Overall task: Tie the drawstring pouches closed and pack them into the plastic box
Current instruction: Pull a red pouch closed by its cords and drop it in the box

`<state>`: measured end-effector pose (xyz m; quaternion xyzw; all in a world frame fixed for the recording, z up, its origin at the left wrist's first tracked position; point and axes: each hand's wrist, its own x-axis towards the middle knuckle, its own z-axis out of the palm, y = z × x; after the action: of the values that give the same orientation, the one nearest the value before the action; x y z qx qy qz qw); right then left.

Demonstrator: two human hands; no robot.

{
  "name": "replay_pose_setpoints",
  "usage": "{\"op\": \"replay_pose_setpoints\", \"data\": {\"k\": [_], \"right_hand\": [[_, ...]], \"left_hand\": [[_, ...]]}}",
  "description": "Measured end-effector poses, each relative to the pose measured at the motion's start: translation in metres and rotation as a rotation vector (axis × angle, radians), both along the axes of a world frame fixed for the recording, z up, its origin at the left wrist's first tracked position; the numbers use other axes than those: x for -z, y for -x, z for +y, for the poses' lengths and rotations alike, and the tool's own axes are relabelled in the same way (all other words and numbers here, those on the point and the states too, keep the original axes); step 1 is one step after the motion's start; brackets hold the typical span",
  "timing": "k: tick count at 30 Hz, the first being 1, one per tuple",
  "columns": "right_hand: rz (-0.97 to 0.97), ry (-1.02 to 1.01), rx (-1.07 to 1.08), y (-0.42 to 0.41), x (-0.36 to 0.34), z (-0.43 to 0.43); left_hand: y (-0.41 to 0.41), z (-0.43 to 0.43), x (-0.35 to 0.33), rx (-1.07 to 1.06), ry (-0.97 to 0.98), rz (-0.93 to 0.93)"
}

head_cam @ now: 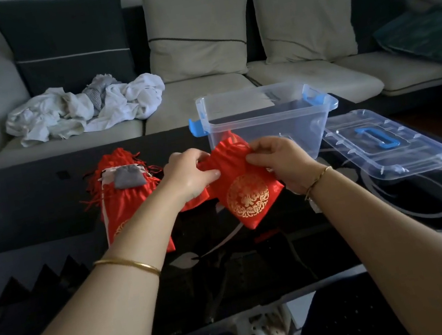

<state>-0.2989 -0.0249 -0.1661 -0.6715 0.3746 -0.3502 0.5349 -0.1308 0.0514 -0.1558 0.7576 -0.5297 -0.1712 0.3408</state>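
Both hands are up over the table (42, 198) pinching the same red pouch (243, 190): left hand (189, 172) has the left side of the gathered neck, right hand (280, 161) the right side. Looks like the cinching step, pulling the strings outward. The strings themselves are too small to make out. More pouches (127, 195) are piled just left. The box (267, 120) sits open right behind, lid (387, 144) off beside it. Next it probably needs a knot, then a short drop into the box.

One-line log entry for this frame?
step: closing pouch | left hand: grips red pouch top | right hand: pinches top | plastic box: open | lid: beside box
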Motion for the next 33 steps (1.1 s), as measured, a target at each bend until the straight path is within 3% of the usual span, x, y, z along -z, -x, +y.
{"op": "replay_pose_setpoints", "data": {"k": [7,14,20,25,29,33], "right_hand": [[-0.123,-0.078,0.06,0.0,-0.001,0.0],[-0.06,-0.03,0.199,0.004,0.002,-0.004],[-0.007,0.023,0.243,0.016,0.001,-0.011],[0.156,0.157,0.355,0.02,0.002,-0.016],[0.092,0.025,0.3,0.022,0.001,-0.012],[-0.256,-0.44,0.304,0.031,0.003,-0.021]], "left_hand": [[-0.005,0.007,0.003,0.072,-0.042,0.34],[-0.01,0.011,-0.003,0.014,0.025,0.178],[-0.015,0.009,-0.001,-0.149,0.058,0.291],[-0.015,0.006,-0.006,-0.256,0.049,0.439],[-0.015,0.006,-0.008,-0.345,0.042,0.66],[-0.02,0.009,-0.019,-0.465,0.102,1.216]]}}
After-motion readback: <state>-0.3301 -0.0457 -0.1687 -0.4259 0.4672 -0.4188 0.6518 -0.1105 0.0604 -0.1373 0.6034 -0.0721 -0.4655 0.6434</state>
